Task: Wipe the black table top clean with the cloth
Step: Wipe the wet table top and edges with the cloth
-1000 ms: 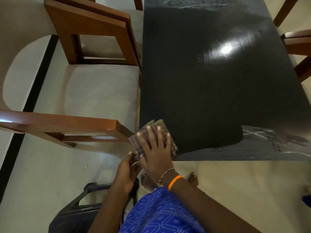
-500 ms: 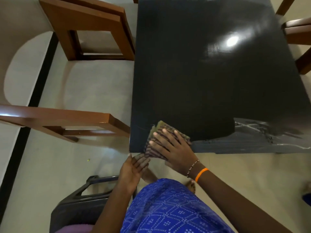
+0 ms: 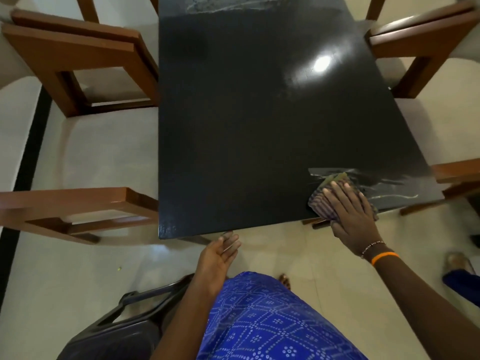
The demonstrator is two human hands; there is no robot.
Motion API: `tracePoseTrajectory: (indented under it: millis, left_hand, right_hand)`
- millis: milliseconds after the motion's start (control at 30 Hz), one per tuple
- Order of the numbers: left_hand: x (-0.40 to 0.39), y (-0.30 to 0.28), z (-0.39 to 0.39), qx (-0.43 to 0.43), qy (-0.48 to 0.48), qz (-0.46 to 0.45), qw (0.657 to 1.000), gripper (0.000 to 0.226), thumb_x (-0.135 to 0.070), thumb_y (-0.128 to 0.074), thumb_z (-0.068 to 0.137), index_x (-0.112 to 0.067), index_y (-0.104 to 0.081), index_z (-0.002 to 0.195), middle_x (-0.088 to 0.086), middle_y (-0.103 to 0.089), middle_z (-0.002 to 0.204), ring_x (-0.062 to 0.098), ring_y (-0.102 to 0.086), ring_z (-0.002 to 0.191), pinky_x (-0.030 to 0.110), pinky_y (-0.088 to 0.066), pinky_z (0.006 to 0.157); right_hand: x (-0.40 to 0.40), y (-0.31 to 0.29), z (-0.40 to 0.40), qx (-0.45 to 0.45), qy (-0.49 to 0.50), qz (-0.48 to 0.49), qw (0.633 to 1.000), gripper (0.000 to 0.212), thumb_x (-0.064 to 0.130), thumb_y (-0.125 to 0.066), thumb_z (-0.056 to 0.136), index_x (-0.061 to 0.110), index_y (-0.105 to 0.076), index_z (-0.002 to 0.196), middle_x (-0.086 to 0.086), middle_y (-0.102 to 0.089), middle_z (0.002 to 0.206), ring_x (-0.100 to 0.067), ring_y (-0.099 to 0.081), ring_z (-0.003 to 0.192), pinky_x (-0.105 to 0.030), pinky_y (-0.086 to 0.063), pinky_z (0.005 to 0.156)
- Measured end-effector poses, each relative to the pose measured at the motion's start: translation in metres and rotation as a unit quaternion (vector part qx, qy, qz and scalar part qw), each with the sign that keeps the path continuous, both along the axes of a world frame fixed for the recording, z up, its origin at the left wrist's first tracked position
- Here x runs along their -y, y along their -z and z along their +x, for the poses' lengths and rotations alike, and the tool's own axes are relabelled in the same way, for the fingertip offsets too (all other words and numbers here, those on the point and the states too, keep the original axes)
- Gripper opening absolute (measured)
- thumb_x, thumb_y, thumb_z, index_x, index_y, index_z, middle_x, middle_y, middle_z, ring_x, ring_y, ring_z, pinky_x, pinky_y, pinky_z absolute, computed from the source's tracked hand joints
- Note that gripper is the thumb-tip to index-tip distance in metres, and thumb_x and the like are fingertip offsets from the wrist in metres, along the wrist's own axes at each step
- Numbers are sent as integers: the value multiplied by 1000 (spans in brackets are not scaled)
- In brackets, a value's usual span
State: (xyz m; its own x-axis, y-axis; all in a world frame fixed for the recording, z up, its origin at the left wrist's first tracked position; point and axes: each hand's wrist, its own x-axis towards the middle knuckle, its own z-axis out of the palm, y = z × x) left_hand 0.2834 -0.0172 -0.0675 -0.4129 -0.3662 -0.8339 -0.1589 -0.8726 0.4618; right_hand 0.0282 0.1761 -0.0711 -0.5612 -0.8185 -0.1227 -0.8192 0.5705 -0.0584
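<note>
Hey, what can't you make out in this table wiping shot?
Head view:
- Middle of the cloth: covered by the right hand.
- Far end of the black table top: cut off by the frame's top edge.
- Whether the left hand touches the table's near edge: too close to tell.

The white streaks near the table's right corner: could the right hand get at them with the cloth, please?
Probably yes: the right hand presses the cloth beside the white streaks, only bare table top between.

Wooden chairs and a dark chair on tiles.
</note>
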Motion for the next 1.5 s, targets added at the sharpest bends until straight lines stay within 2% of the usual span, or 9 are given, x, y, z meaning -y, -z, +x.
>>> tracePoseTrajectory:
  millis: [200, 400, 567, 700, 867, 1167, 1267, 1433, 1500]
  left_hand:
    - [-23, -3, -21, -5, 39, -51, 998, 21, -12, -42, 96, -13, -60, 108, 7, -65, 110, 20, -60, 105, 34, -42, 99]
    - [-40, -5, -38, 28, 53, -51, 997, 29, -18, -36, 99, -11, -57, 118, 12, -62, 121, 26, -55, 116, 43, -40, 104]
    - [-53, -11, -49, 29, 72, -60, 995, 28, -14, -36, 98, -13, -53, 121, 9, -58, 125, 24, -52, 119, 41, -35, 109]
    - [-61, -16, -67, 14, 99, -83, 992, 34, -9, -37, 98, -6, -47, 130, 9, -55, 129, 21, -52, 116, 34, -37, 104]
    - [-74, -27, -84, 53, 158, -198, 966, 27, -10, -43, 96, -8, -56, 119, 5, -64, 109, 13, -60, 99, 21, -46, 85]
    - [-74, -30, -98, 73, 300, -313, 898, 25, -10, -46, 94, -18, -59, 114, -3, -62, 102, 15, -58, 101, 27, -42, 89]
    - [-71, -32, -98, 76, 317, -329, 886, 28, -9, -45, 94, -15, -58, 118, -3, -62, 104, 14, -58, 102, 23, -42, 85]
    - [-61, -35, -97, 89, 337, -350, 869, 28, -5, -43, 94, -11, -59, 117, 0, -62, 103, 9, -58, 91, 6, -43, 68]
    - [-59, -35, -96, 102, 343, -354, 864, 28, -5, -42, 95, -10, -59, 117, 2, -62, 105, 8, -57, 89, 8, -43, 67]
  right_hand:
    - [49, 11, 59, 32, 119, -59, 991, 78, 43, -41, 71, 22, -28, 145, -9, -25, 154, -30, -14, 143, -53, -9, 111]
    - [116, 15, 111, 27, -81, -67, 994, 65, 47, -37, 81, 25, -32, 143, -6, -30, 152, -32, -19, 141, -54, -14, 111]
    - [105, 20, 80, 23, -160, -77, 984, 59, 43, -34, 85, 28, -31, 143, -1, -32, 152, -27, -27, 140, -52, -22, 111]
    - [62, 20, 18, 12, -60, -81, 995, 57, 40, -33, 86, 30, -32, 143, 0, -32, 152, -25, -27, 141, -47, -19, 111]
    - [-17, 14, -71, 12, 115, -63, 991, 63, 45, -23, 85, 28, -25, 146, -1, -24, 155, -28, -21, 143, -54, -17, 111]
    - [-32, 7, -103, 37, 316, -60, 946, 69, 44, -23, 83, 22, -18, 148, -8, -12, 158, -33, -6, 144, -59, -3, 112]
    - [11, 8, -75, 50, 271, -52, 960, 69, 45, -23, 83, 23, -18, 148, -9, -11, 158, -36, -6, 144, -61, -3, 111]
    - [93, 9, -5, 62, 98, -64, 991, 66, 41, -26, 80, 21, -37, 142, -10, -33, 151, -40, -28, 138, -64, -18, 107]
    - [113, 8, 16, 72, 16, -66, 995, 62, 37, -32, 83, 23, -33, 143, -7, -28, 153, -37, -22, 141, -62, -16, 109]
